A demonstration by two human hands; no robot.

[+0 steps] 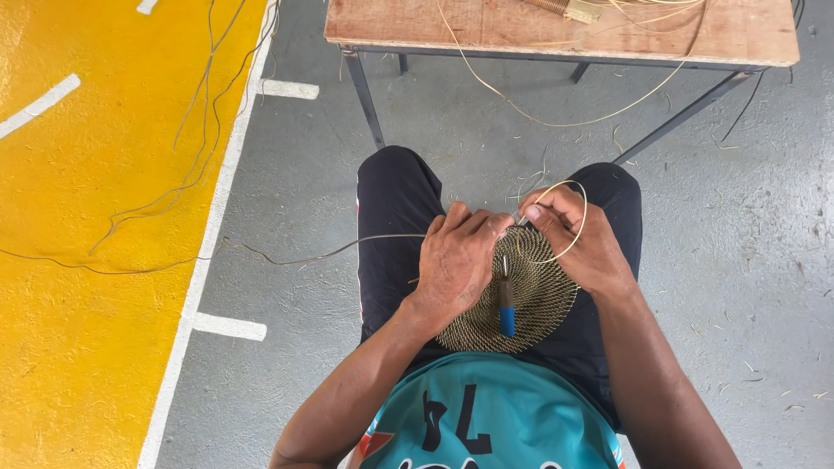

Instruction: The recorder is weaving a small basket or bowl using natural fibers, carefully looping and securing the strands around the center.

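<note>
Head view: left hand (456, 260) palm-down over woven disc (512, 300) on lap, fingers curled shut on its upper rim. Right hand (582, 239) alongside, fingertips pinching pale fibre strand (580, 208). Blue-handled tool (506, 306) resting on disc.

At centre frame I see a woven disc (530, 300) resting on my lap. My left hand (456, 260) lies on its left part, my right hand (582, 239) at its upper right edge. A tool (506, 300) lies upright across the disc between them. A strand (287, 254) trails left over the floor (764, 260). The counter (556, 30) spans the top of the frame.
</note>
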